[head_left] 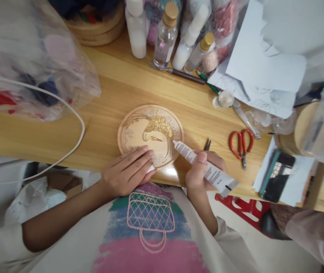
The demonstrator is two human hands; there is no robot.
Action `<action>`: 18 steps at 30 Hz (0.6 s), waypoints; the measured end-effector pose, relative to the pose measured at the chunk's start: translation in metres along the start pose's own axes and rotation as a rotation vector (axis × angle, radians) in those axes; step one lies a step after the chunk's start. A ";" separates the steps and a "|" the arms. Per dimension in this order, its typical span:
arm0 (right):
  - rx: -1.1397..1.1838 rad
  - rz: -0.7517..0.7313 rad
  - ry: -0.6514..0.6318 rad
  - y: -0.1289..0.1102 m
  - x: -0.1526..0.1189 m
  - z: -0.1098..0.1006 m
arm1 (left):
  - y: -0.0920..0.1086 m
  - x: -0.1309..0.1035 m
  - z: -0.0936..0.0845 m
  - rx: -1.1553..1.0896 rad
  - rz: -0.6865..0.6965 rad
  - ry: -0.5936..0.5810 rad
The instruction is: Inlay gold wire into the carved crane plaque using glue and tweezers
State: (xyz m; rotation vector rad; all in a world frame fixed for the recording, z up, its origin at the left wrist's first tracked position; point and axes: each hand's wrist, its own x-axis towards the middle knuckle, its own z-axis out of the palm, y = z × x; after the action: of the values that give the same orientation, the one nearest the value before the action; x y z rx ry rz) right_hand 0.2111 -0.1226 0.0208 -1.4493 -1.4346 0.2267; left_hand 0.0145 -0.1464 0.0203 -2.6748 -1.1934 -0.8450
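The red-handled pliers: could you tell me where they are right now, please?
In the head view, the red-handled pliers lie on the wooden table, right of the right hand and left of the dark phone.

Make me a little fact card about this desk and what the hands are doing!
Left hand: on the near edge of the round plaque, something white by its fingers
Right hand: holding a white tube, nozzle at the plaque's right side
Picture: a bird in gold and grey lines
Far side: bottles in a row
Right side: red-handled pliers, black phone
Left side: clear plastic bag, white cable
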 end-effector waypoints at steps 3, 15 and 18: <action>-0.012 0.034 -0.071 0.001 -0.002 -0.007 | 0.001 -0.001 0.000 -0.008 -0.007 0.007; 0.039 0.070 -0.120 0.001 -0.001 -0.012 | 0.005 -0.008 0.006 -0.040 -0.056 0.034; 0.020 0.113 -0.135 0.000 -0.001 -0.016 | 0.004 -0.008 0.006 -0.037 -0.051 0.035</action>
State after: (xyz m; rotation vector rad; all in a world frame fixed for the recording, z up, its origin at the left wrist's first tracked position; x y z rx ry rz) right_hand 0.2229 -0.1318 0.0278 -1.5244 -1.4551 0.4146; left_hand 0.0160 -0.1527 0.0120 -2.6574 -1.2546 -0.9269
